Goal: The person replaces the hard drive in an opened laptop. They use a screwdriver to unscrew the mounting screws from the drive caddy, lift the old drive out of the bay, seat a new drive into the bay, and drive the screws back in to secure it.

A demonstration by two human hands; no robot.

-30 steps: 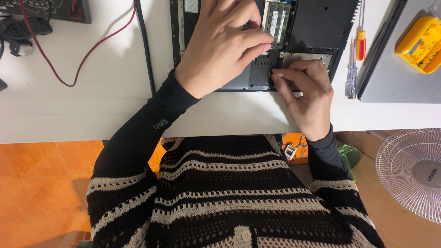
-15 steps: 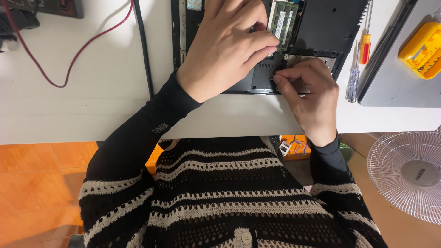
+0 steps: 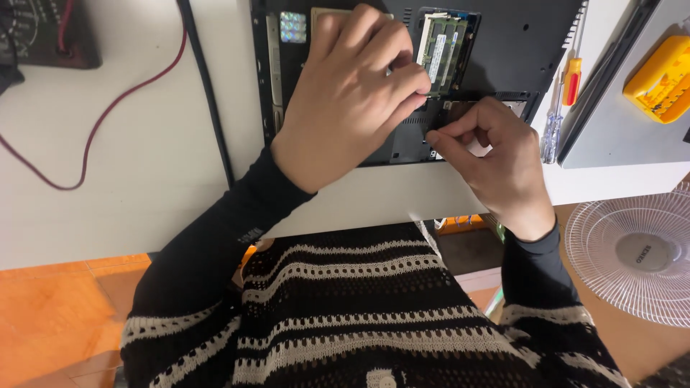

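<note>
Right now both hands are on a black laptop [image 3: 503,43] that lies upside down on the white counter [image 3: 129,208], at the top middle of the frame. Its top edge is cut off, so only part of it shows.

The left hand [image 3: 345,108] rests on the laptop's bottom with the fingers bent and close together. It covers much of the laptop under it, and I cannot tell if it holds anything. Its fingertips sit just beside a green memory card [image 3: 442,50] in an open slot.

The right hand [image 3: 496,162] is at the laptop's near edge, just below a second open slot. The thumb and first finger are pinched together. Whatever is between them is too small to see.

At the upper right, two screwdrivers [image 3: 560,108] lie side by side, one with an orange handle and one with a clear handle. Next to them is a grey closed laptop [image 3: 618,129] with a yellow box [image 3: 665,79] on it, both cut off by the edge.

At the upper left, a red wire [image 3: 108,115] and a black cable [image 3: 208,100] cross the counter. A dark thing in the corner is mostly out of the frame.

At the lower right stands a white fan [image 3: 640,251] on the orange floor [image 3: 57,316]. A black and cream striped sweater [image 3: 359,309] fills the bottom of the frame.
</note>
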